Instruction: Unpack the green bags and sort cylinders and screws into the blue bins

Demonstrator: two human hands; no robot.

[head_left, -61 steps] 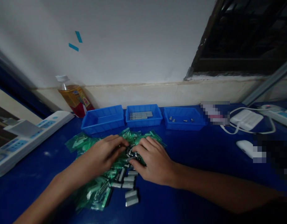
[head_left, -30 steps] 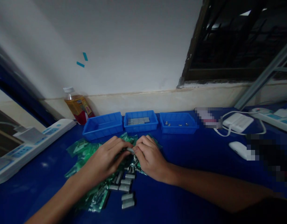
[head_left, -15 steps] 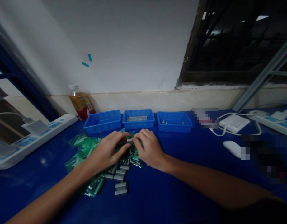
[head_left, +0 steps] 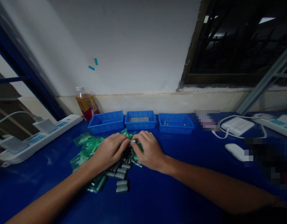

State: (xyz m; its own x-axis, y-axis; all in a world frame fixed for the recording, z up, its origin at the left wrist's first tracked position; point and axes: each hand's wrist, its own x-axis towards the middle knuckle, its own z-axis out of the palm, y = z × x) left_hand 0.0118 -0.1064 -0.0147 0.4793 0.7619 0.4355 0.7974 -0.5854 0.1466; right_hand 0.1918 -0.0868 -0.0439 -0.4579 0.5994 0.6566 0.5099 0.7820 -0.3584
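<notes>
A small silver metal block (head_left: 133,141) is held between the thumb and fingers of my right hand (head_left: 150,149). My left hand (head_left: 113,148) is closed in a pinch at the block's left end; whatever lies between its fingertips is hidden. Beneath both hands, green plastic bags (head_left: 88,146) spread over the table, with a heap of small screws (head_left: 127,160) partly covered by my fingers. Several like metal blocks (head_left: 120,173) lie just in front of the heap. Two more blocks (head_left: 122,186) sit side by side nearer to me.
Three blue trays stand along the wall: a left tray (head_left: 106,126), a middle tray (head_left: 140,126) holding metal bars and a right tray (head_left: 176,128) with a few small parts. A drink bottle (head_left: 86,104), power strip (head_left: 47,133) and white charger (head_left: 238,125) flank them.
My left thumb and fingers have closed together at the metal block, where they were apart before. The right hand keeps its hold. The whole view has shifted slightly.
</notes>
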